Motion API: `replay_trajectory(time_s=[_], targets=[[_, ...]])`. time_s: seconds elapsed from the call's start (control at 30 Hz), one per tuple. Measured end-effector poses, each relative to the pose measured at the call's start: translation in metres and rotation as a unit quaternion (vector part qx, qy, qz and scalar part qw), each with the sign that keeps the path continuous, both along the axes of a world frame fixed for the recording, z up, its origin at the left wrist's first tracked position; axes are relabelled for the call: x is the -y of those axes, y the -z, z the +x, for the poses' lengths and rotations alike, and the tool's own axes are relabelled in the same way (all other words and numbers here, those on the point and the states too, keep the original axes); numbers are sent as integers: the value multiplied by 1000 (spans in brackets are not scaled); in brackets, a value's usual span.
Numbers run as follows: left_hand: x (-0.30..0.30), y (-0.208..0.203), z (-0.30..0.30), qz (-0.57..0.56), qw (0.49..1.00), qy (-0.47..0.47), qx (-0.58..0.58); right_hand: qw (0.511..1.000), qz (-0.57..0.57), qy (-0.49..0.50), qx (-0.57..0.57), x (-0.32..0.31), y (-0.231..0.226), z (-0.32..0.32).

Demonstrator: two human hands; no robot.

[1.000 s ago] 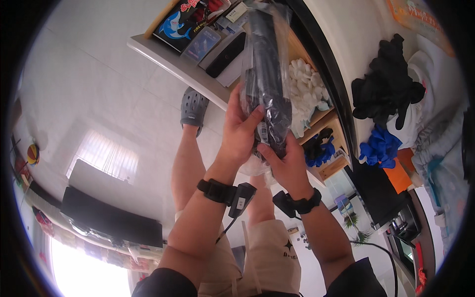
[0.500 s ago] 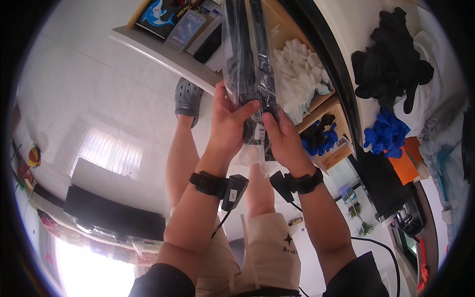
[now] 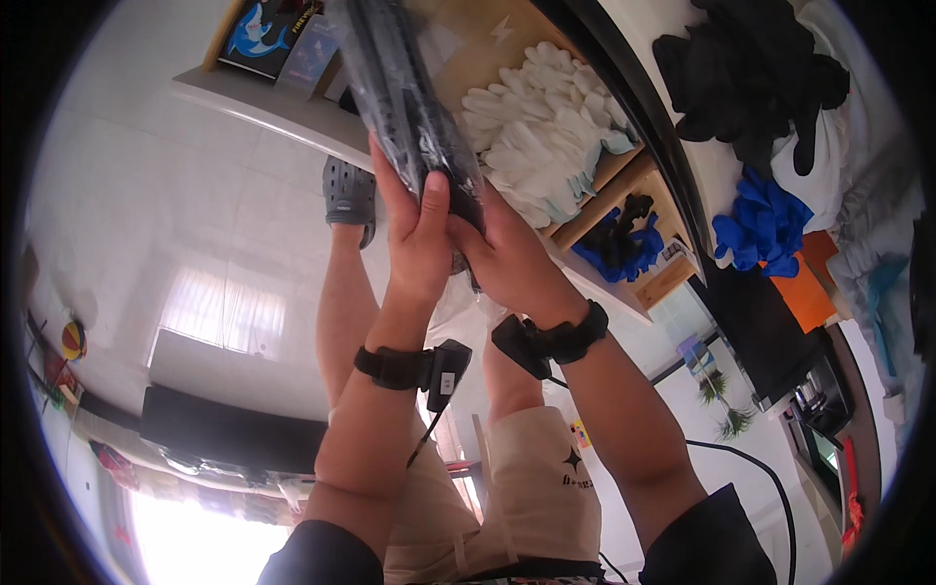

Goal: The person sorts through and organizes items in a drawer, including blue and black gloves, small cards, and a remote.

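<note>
A long black bundle in clear plastic wrap (image 3: 395, 88) slants up and to the left, its top end cut off by the frame. My left hand (image 3: 417, 234) is closed round its lower left side, thumb lying along the front. On the other side my right hand (image 3: 502, 244) grips the same lower end, fingers mostly hidden. A crumpled tail of clear plastic hangs below the hands. What exactly the black contents are cannot be made out.
Behind the bundle is an open wooden drawer with white gloves (image 3: 546, 127) and a compartment of black and blue gloves (image 3: 624, 244). More black gloves (image 3: 751, 83), blue gloves (image 3: 765, 224) and an orange sheet (image 3: 804, 297) lie at right. A black cable (image 3: 765, 478) runs beside my right arm.
Both hands have carried the bundle to the left and tilted its top leftward. My hands are closer together, covering the label strip, and more of the white gloves shows.
</note>
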State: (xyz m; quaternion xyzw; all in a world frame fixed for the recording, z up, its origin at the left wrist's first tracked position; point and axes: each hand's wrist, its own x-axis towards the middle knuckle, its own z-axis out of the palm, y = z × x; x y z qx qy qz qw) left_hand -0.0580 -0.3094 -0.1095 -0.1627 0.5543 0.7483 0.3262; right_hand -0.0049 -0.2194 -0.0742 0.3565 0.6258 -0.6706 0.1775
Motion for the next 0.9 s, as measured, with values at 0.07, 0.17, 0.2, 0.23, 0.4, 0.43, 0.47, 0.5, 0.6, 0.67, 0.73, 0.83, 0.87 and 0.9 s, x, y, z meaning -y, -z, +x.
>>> replay_trajectory(time_s=[0.07,0.17,0.2,0.23,0.4,0.43,0.47,0.5,0.6,0.67,0.73,0.83,0.87,0.9], targets=[[2,-5,-4,38,998,40,16,998,20,-54,6,-6,-1,0],[0,-9,-12,41,997,12,61,985,121,-115,-40,-5,-5,10],[1,-11,-13,33,997,5,67,975,167,-133,-65,-4,-6,13],[3,-8,-11,20,998,13,59,980,143,-124,-58,-8,-8,16],[9,-2,-6,-90,994,12,-62,908,400,-123,-20,-45,-3,40],[10,-2,-6,-106,991,7,-76,879,448,-165,5,-50,1,42],[10,-2,-5,-125,988,3,-86,845,493,-206,30,-54,5,43],[11,-2,-5,-144,985,-2,-95,806,536,-246,55,-57,10,42],[9,-6,-3,-171,980,-20,-101,791,530,-300,56,-66,38,44],[8,-8,-3,-167,982,-24,-89,783,530,-315,75,-67,52,39],[9,-8,-2,-170,980,-16,-104,775,533,-329,89,-63,63,30],[10,-3,-1,-186,970,-2,-156,762,552,-328,86,-57,75,28],[11,-4,-1,-190,969,-2,-157,762,555,-320,88,-55,77,30],[10,-5,-1,-195,968,-4,-159,763,559,-313,89,-54,80,33]])
